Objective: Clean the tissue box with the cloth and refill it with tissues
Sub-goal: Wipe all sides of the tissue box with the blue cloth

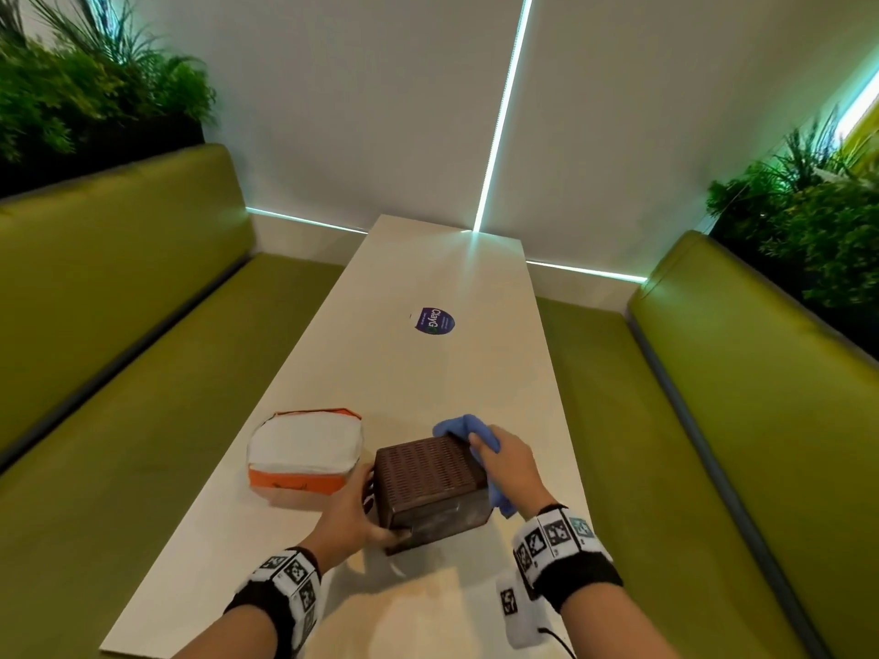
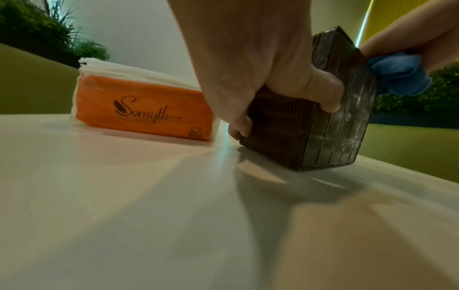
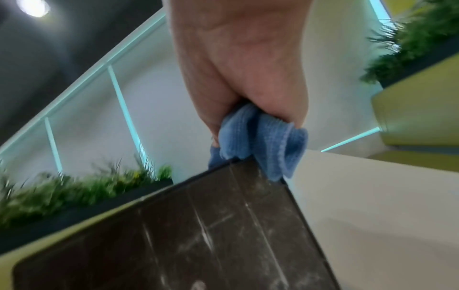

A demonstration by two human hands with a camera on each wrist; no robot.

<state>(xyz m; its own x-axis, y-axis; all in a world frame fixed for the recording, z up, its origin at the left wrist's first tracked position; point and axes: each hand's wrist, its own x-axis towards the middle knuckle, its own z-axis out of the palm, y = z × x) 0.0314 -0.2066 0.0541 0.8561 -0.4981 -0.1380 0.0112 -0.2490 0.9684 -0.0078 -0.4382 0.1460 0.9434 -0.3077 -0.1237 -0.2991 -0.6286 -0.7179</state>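
A dark brown ribbed tissue box point(image 1: 430, 487) point(image 2: 305, 125) point(image 3: 198, 235) lies on its side on the white table point(image 1: 428, 373), its dusty flat face turned toward me. My left hand point(image 1: 354, 520) point(image 2: 268, 78) grips its near left corner, thumb on the dusty face. My right hand point(image 1: 504, 461) point(image 3: 243, 64) holds a bunched blue cloth point(image 1: 463, 428) point(image 2: 397, 76) point(image 3: 268, 145) against the box's right far side. An orange pack of white tissues point(image 1: 304, 456) point(image 2: 141, 109) lies just left of the box.
A round purple sticker point(image 1: 433, 320) sits farther up the table. Green benches point(image 1: 142, 325) flank both long sides, with planters point(image 1: 85, 88) behind them. The table's near edge is close under my wrists.
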